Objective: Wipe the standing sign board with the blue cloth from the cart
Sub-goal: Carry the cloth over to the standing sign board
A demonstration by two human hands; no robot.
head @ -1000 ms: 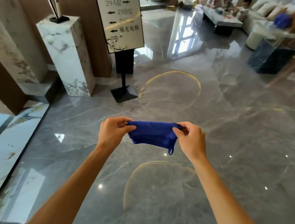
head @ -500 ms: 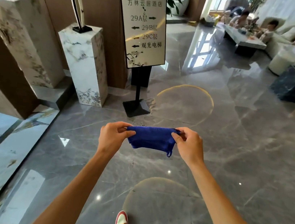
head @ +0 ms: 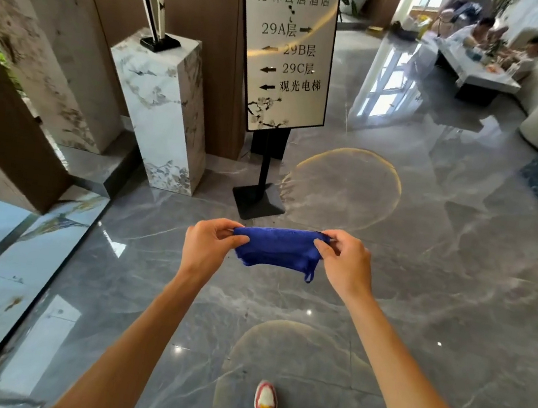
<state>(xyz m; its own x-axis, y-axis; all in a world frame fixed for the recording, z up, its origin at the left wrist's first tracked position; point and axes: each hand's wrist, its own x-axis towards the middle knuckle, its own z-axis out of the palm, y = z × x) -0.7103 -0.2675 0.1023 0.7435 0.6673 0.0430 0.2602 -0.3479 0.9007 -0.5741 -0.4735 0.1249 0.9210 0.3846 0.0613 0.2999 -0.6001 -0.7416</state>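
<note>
Carrying step: left hand [head: 208,247] and right hand [head: 343,264] pinch the folded blue cloth [head: 277,248] taut. Next, likely close in on the white standing sign board [head: 285,50] and press cloth to its face.

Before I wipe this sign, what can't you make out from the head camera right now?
- sign board: top cut off by the frame edge; glare streaks hide any dirt.
- blue cloth: folded between left hand and right hand; inner faces hidden.
- Cart: out of view.
</note>
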